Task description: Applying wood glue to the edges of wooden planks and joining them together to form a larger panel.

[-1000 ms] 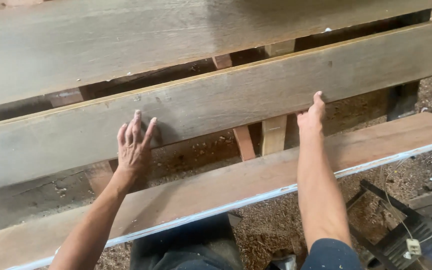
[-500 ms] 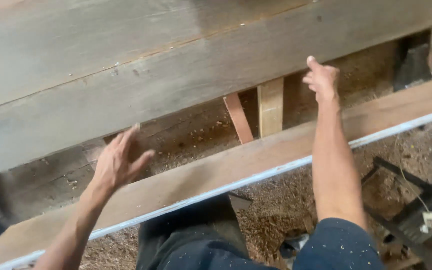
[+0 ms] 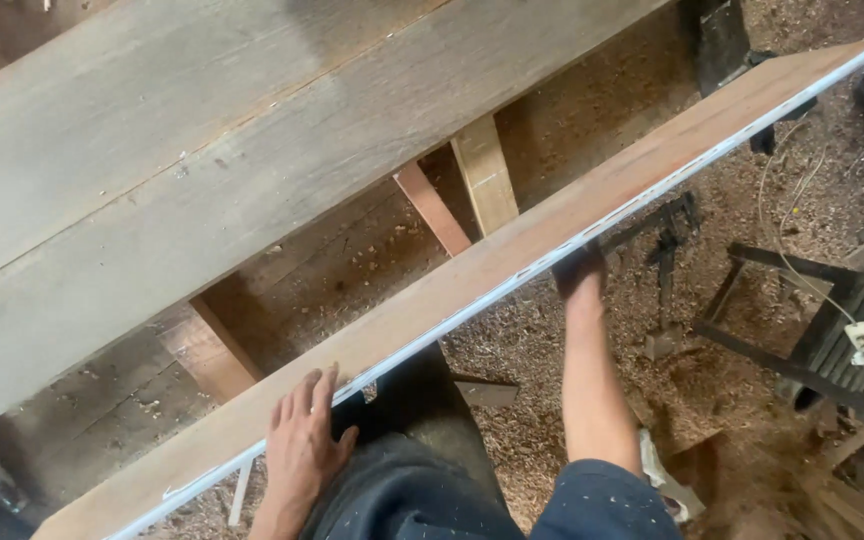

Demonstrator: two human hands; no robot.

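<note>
While the reddish plank (image 3: 512, 262) lies slantwise across the wooden supports beside the wide grey boards (image 3: 202, 170), left hand (image 3: 302, 440) rests flat on its near edge, fingers spread. Right hand (image 3: 577, 272) reaches under the edge; grip hidden, cannot tell. Sawdust floor (image 3: 732, 400) below.

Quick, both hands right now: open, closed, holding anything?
Left hand: open, palm flat on the reddish plank by its near edge.
Right hand: under the plank's near edge, fingers hidden; grip cannot be told.

Sawdust-strewn floor (image 3: 552, 350), dim workshop
</note>
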